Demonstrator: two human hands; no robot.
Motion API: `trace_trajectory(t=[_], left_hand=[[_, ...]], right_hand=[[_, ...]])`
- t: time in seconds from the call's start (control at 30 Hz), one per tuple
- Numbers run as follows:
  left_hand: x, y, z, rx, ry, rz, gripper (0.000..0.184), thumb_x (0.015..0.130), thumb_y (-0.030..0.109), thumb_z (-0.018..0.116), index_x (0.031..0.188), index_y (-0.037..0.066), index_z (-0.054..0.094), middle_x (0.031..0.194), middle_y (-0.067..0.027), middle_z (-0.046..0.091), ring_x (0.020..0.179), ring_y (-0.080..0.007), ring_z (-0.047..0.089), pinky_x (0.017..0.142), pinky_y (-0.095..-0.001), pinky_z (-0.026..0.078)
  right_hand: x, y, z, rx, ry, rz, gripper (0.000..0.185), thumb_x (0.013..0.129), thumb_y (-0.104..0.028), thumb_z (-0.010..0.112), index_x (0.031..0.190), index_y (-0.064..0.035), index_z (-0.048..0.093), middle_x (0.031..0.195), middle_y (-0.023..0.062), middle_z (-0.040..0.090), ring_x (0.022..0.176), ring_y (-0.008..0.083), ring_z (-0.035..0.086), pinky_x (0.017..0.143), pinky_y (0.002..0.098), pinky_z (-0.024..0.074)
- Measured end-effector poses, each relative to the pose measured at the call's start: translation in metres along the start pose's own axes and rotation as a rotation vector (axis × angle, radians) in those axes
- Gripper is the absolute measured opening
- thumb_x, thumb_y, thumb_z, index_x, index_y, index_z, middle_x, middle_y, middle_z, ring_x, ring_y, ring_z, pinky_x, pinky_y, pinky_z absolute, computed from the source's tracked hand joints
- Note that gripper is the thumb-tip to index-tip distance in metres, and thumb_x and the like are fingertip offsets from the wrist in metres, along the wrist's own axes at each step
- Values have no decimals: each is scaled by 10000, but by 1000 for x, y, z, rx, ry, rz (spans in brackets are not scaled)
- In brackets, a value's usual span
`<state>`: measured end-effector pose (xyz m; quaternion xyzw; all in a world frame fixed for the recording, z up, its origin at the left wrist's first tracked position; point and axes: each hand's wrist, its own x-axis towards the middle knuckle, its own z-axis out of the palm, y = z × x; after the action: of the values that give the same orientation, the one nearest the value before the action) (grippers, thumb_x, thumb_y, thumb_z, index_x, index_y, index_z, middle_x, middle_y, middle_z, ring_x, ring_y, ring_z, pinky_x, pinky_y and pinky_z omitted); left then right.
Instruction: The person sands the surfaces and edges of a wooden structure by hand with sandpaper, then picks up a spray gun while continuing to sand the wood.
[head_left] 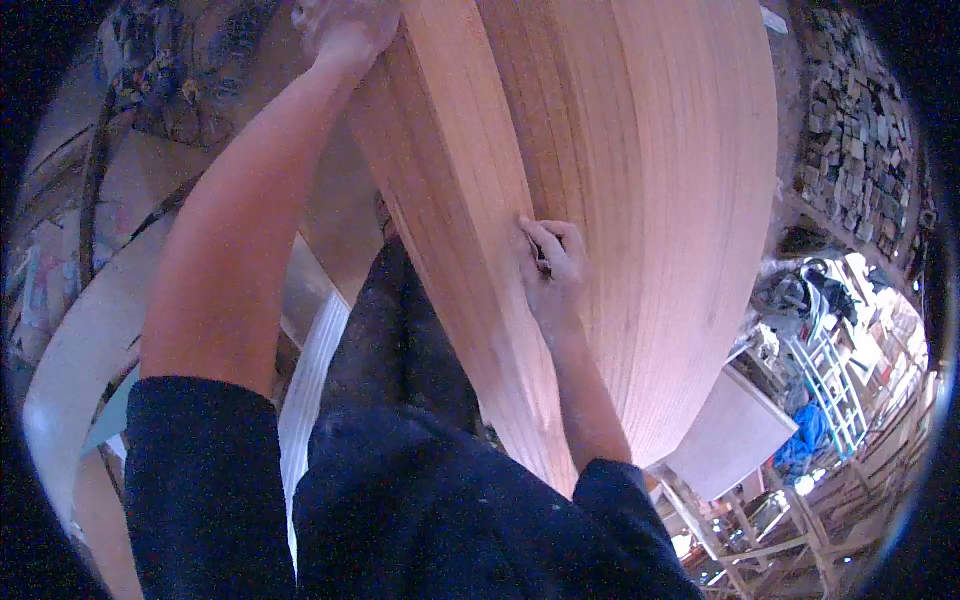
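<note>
A large panel of pale brown wooden boards (690,200) fills the middle of the view, its grain running lengthwise. On its surface rests my right hand (555,265), the fingers bent and closed. There is a dark gap between thumb and fingers; what they hold, if anything, is too small to make out. My left hand (345,25) is at the top, beside the panel's left edge. Its fingers are blurred and partly cut off by the frame, so their grip is unclear.
Stacked wood pieces (860,140) stand at the upper right. At the lower right are a pale flat board (725,435), a ladder-like rack (830,385), a blue cloth or bag (803,437) and wooden framing. A curved pale sheet (70,370) lies left.
</note>
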<state>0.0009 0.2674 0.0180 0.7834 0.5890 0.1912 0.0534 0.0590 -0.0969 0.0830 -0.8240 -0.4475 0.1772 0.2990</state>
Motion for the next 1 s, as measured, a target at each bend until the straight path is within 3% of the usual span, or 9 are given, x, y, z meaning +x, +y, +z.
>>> trace_trajectory(t=[0.2,0.27,0.37,0.43,0.53,0.73,0.87,0.93,1.0], left_hand=[[4,12,-4,-12,-78,-100,614,997,420,478,1516,110,370,1635,-111,264,1480,-415,266,1192,-550,282],[4,11,-7,-4,-112,-114,629,998,417,477,1538,122,348,1650,-100,240,1493,-407,249,1199,-546,272],[3,11,1,72,-71,-110,609,991,400,488,1516,117,366,1635,-106,257,1478,-405,270,1194,-538,287],[2,13,-17,7,-90,-74,590,986,386,500,1494,110,382,1620,-115,271,1464,-403,288,1186,-534,300],[1,12,-21,-62,-62,-48,555,973,354,527,1450,95,410,1589,-134,301,1436,-400,322,1169,-525,325],[-1,11,-26,-49,-52,-45,554,963,337,547,1434,76,417,1569,-151,322,1418,-392,346,1155,-511,346],[0,3,-19,-50,-23,4,575,959,349,549,1448,77,415,1575,-149,319,1419,-397,344,1158,-507,346],[0,2,-16,-3,-6,-22,574,961,348,549,1449,77,416,1582,-148,312,1417,-399,344,1159,-509,343],[-2,2,-15,59,-16,-38,573,963,347,549,1450,77,416,1588,-147,305,1415,-402,345,1161,-511,339]], right_hand=[[6,0,9,19,127,1,234,859,14,744,1085,-48,754,969,93,688,864,182,664,690,284,539],[41,-7,14,-62,153,-172,216,852,-5,755,1065,-40,743,949,107,697,850,199,671,710,313,545],[102,-24,32,16,194,-92,204,841,-17,762,1041,-40,731,931,116,699,856,235,678,746,348,552],[124,-27,37,19,215,-201,204,824,-2,760,1020,-46,721,947,115,700,860,253,678,759,358,551],[77,-19,30,-48,188,-147,195,818,-5,756,1002,-48,709,954,115,697,874,258,679,749,361,550],[136,-35,46,-48,158,-199,194,810,-12,760,992,-48,704,990,119,709,898,274,677,764,354,549],[108,-25,36,-81,207,-268,164,819,-27,753,973,-47,701,977,112,709,874,262,676,756,349,544],[90,-29,35,-36,144,-177,146,832,-55,747,971,-48,702,947,109,702,861,268,675,755,362,540],[125,-30,48,-21,172,-227,155,824,-40,750,973,-51,706,937,113,699,859,269,675,757,366,541]])
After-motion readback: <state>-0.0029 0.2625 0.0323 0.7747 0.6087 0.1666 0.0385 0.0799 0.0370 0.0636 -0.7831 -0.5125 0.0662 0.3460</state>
